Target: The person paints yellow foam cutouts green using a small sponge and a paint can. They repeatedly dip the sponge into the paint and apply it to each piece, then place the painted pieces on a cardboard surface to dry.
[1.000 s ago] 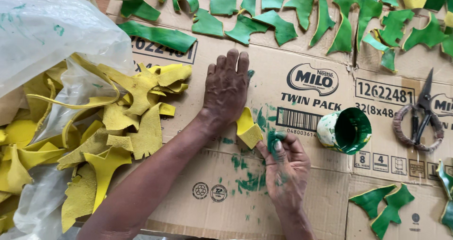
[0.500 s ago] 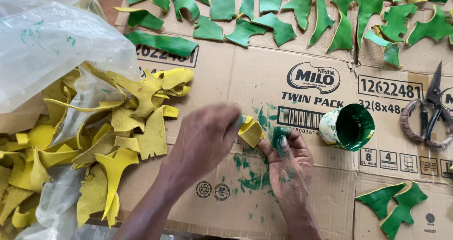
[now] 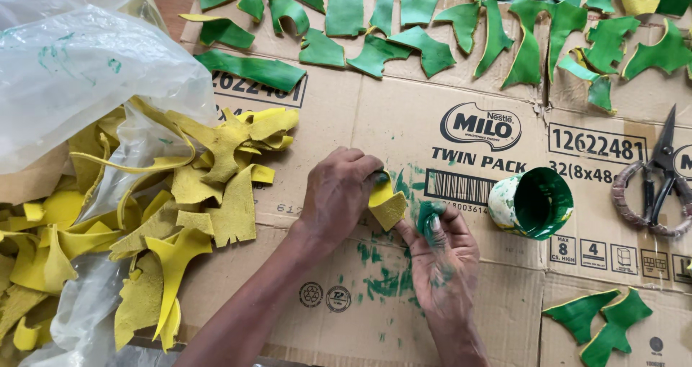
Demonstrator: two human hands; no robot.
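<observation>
My left hand (image 3: 337, 194) pinches a small yellow leather scrap (image 3: 388, 201) and holds it down on the flattened cardboard box (image 3: 490, 266). My right hand (image 3: 441, 262), smeared with green paint, grips a small green-soaked sponge (image 3: 428, 214) right beside the scrap's edge. A small cup of green paint (image 3: 532, 202) lies tipped toward me just right of the right hand. Green smears mark the cardboard under both hands.
A heap of yellow leather scraps (image 3: 144, 223) spills from a clear plastic bag (image 3: 79, 71) at left. Several green-painted scraps (image 3: 432, 21) lie along the far edge, two more (image 3: 602, 320) at bottom right. Scissors (image 3: 657, 179) lie at the right edge.
My left hand pulled back from lying flat on the cardboard and closed on the yellow scrap. My right hand with the sponge moved up to the scrap's edge.
</observation>
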